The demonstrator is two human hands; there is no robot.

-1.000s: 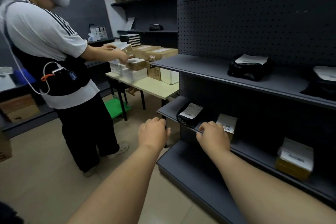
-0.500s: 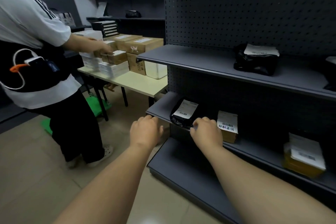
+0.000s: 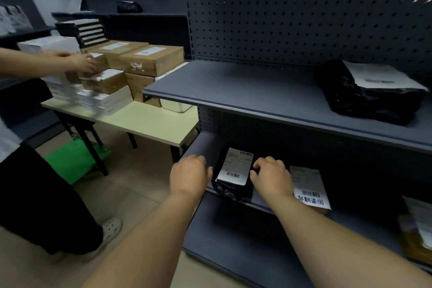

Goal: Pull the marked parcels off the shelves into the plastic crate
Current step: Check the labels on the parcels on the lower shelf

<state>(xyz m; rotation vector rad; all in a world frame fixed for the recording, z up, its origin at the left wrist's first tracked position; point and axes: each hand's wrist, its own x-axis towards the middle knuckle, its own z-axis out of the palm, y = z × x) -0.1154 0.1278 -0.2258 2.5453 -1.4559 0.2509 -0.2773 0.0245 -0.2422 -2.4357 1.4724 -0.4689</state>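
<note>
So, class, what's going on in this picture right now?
A person reaches both hands to a small black parcel on the middle shelf. The left hand is at its left edge, the right hand at its right; a firm grip isn't clear. The parcel lies on the shelf. No crate shows. Another person handles boxes on a table.

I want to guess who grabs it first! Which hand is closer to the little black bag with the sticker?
Right. The right hand touches the black bag's right edge with curled fingers; the left hand sits just off its left side, a sliver apart.
</note>
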